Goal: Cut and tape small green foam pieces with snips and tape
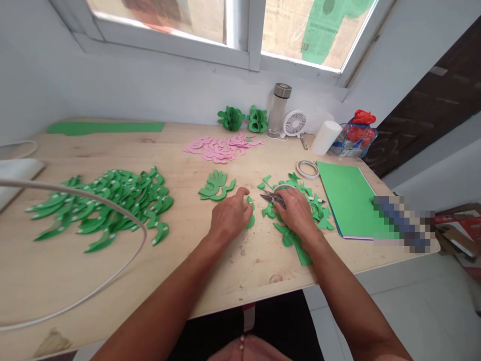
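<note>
My left hand [232, 211] is closed at the middle of the table, with a curved green piece [249, 221] at its fingers. To its right, my right hand [295, 206] is wrapped round the handles of scissors [269, 196], whose blades point left and are slightly apart. Green scraps [288, 237] lie around and below my right hand. Just beyond my left hand sits a small stack of green cutouts [213, 184]. A large heap of curved green pieces with white marks [124, 193] spreads over the left side.
Pink cutouts [221, 149] lie further back. Two green paper figures [231, 119], a glass bottle [278, 110], a fan [294, 123] and a white roll [326, 138] stand by the wall. Right are a tape roll [307, 170] and green sheets [347, 200]. A pale cable [124, 213] arches at left.
</note>
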The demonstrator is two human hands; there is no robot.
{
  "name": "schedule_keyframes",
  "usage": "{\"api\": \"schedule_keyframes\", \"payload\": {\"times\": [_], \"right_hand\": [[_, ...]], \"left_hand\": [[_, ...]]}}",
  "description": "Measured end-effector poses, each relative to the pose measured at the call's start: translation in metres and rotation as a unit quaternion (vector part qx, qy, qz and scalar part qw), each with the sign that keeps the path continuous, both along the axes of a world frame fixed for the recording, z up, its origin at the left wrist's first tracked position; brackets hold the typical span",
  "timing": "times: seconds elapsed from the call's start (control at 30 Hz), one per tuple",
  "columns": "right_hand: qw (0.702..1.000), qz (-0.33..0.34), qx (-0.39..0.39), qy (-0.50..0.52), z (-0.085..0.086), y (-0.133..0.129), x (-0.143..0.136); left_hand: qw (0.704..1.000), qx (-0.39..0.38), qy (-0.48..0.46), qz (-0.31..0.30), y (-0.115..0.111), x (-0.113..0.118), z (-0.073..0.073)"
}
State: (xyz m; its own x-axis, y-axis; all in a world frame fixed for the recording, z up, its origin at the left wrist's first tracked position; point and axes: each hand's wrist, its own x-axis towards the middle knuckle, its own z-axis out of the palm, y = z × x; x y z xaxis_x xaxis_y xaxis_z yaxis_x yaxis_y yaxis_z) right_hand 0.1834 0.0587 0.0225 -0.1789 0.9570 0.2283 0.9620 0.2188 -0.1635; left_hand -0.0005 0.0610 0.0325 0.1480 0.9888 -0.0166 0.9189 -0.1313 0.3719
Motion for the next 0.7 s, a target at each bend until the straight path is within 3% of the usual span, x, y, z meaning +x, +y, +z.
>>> {"api": "schedule_keyframes", "payload": {"times": [0.27, 0.5, 0.7], "right_hand": [[1.0, 0.006, -0.006, 0.01, 0.003, 0.0, 0.0], [1.0, 0.01, -0.016, 0.021, -0.001, 0.0, -0.003], [0.994, -0.005, 0.011, 0.105, -0.002, 0.003, -0.001]], "left_hand": [[0.999, 0.014, -0.05, -0.004, 0.002, -0.002, 0.0], [0.993, 0.049, -0.102, 0.035, 0.006, -0.01, 0.001], [0.99, 0.056, -0.126, 0.026, 0.005, -0.01, 0.0]]}}
